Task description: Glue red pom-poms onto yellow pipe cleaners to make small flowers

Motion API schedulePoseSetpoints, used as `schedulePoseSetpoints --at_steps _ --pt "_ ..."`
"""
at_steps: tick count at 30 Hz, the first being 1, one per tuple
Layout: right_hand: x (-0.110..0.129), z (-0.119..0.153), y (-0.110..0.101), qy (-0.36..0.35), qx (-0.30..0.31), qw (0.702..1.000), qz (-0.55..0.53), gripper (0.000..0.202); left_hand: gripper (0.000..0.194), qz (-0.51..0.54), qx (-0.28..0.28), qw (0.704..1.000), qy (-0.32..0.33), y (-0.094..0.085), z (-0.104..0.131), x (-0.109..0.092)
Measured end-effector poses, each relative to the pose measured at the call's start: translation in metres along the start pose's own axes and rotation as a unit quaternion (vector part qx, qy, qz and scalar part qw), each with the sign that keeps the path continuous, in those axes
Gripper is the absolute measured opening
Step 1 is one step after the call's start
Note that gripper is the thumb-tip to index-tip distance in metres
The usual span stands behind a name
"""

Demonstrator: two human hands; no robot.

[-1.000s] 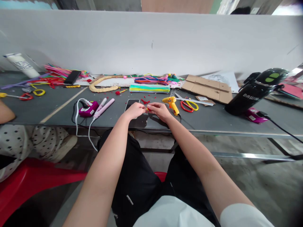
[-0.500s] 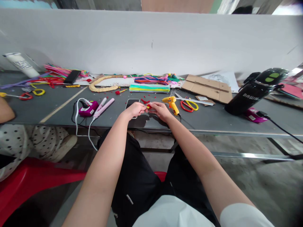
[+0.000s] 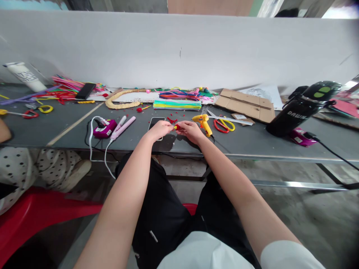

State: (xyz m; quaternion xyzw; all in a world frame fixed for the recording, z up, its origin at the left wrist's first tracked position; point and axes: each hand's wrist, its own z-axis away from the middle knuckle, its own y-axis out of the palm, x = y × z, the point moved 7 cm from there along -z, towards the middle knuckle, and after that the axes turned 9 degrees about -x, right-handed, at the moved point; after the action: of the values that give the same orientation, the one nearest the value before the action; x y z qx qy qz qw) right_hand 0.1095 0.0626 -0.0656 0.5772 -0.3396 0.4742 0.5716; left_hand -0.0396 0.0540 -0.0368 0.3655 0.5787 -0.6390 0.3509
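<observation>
Between my hands is a small red fuzzy piece with a yellow part (image 3: 177,127), perhaps made of pipe cleaner. My left hand (image 3: 161,129) pinches the yellow side with its fingertips. The fingers of my right hand (image 3: 190,130) are closed on the red side and partly hide it. Under my left wrist lies a phone (image 3: 153,122) with a pale edge. Red scraps (image 3: 171,120) are scattered just beyond my fingers. A yellow glue gun (image 3: 203,123) lies right of my right hand, beside scissors (image 3: 224,126) with red and yellow handles.
A pink hair straightener (image 3: 122,128) and a purple power socket (image 3: 105,129) are at left. Pipe cleaners (image 3: 177,105) and cardboard (image 3: 246,105) lie along the back. A black bottle (image 3: 297,110) leans at right. A co-worker's arm (image 3: 4,131) shows at the left edge.
My fingers have shifted slightly around the red and yellow piece, and more of its yellow part shows. The co-worker's arm at left has drawn back a little.
</observation>
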Motion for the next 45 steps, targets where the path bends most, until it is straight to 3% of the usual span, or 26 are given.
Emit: schedulePoseSetpoints --at_steps 3,7,10,17,21,23,26,27,30,33,36,38,40,42,45 --pt "0.002 0.003 0.003 -0.010 0.030 0.999 -0.001 0.020 0.022 -0.004 -0.018 1.000 0.014 -0.003 -0.002 0.001" --pt "0.004 0.007 0.006 -0.053 0.087 0.995 0.024 0.044 0.023 -0.007 -0.043 0.999 0.016 -0.007 -0.005 0.002" --pt "0.004 0.005 0.005 -0.097 0.090 0.989 0.058 0.052 0.021 -0.004 -0.054 0.998 0.014 -0.009 -0.007 0.003" --pt "0.020 0.008 -0.014 -0.212 -0.072 0.960 0.167 0.020 0.022 -0.006 -0.092 0.996 0.014 -0.029 -0.005 0.003" --pt "0.031 0.030 -0.015 -0.212 -0.009 0.933 0.289 0.019 0.023 -0.005 -0.094 0.995 0.029 -0.033 -0.001 -0.001" --pt "0.043 0.044 -0.023 -0.234 -0.017 0.906 0.353 0.018 0.022 0.000 -0.092 0.995 0.037 -0.032 -0.001 -0.003" --pt "0.063 0.062 -0.043 -0.250 -0.076 0.826 0.499 0.010 0.020 0.014 -0.081 0.996 0.034 -0.027 -0.002 -0.004" --pt "0.067 0.065 -0.053 -0.228 -0.101 0.794 0.554 0.012 0.019 0.021 -0.079 0.996 0.031 -0.025 -0.003 -0.003" --pt "0.076 0.071 -0.088 -0.128 -0.186 0.700 0.677 0.042 0.017 0.044 -0.090 0.994 0.032 -0.023 -0.007 -0.001" --pt "0.078 0.064 -0.101 -0.111 -0.208 0.667 0.707 0.064 0.018 0.049 -0.113 0.991 0.051 -0.024 -0.014 0.001" --pt "0.074 0.043 -0.095 -0.138 -0.195 0.660 0.713 0.067 0.020 0.036 -0.129 0.989 0.068 -0.024 -0.018 0.003" --pt "0.069 0.028 -0.091 -0.130 -0.197 0.666 0.708 0.055 0.021 0.024 -0.134 0.988 0.074 -0.023 -0.018 0.002" --pt "0.064 0.017 -0.087 -0.122 -0.203 0.711 0.662 0.041 0.020 0.011 -0.139 0.987 0.078 -0.023 -0.016 0.000" --pt "0.060 0.010 -0.079 -0.135 -0.191 0.792 0.564 0.032 0.020 -0.002 -0.147 0.986 0.080 -0.024 -0.013 -0.003" --pt "0.050 0.008 -0.061 -0.138 -0.122 0.924 0.335 0.028 0.023 -0.018 -0.164 0.983 0.083 -0.025 -0.009 -0.008"
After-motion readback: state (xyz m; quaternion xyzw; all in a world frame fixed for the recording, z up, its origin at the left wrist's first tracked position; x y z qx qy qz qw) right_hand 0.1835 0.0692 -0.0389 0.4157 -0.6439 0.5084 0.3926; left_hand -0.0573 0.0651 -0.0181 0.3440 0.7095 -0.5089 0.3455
